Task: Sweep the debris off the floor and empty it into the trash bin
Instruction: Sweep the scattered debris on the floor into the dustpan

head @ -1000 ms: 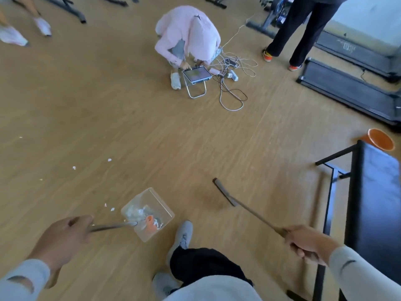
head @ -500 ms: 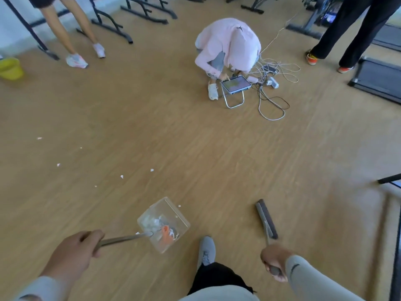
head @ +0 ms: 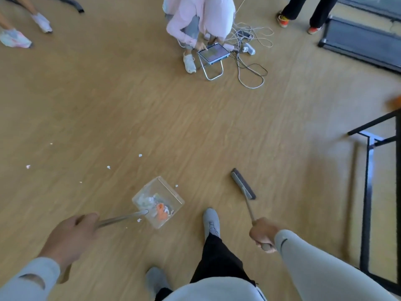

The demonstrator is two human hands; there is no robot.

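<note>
My left hand grips the metal handle of a clear plastic dustpan, which sits low over the wooden floor and holds white and orange scraps. My right hand grips the thin handle of a broom whose dark grey head rests on the floor to the right of the dustpan. Small white bits of debris lie scattered on the floor to the left and just beyond the pan. An orange blur at the right edge could be the bin, but I cannot tell.
A crouching person in pink works a tablet on a small stool amid cables ahead. A black metal frame stands at the right, a treadmill at far right. Other people's feet show at top left and top right.
The view swung left and then back right. The broom head moved nearer my feet and turned; my right hand drew in closer to my body. The dustpan stayed in my left hand.
</note>
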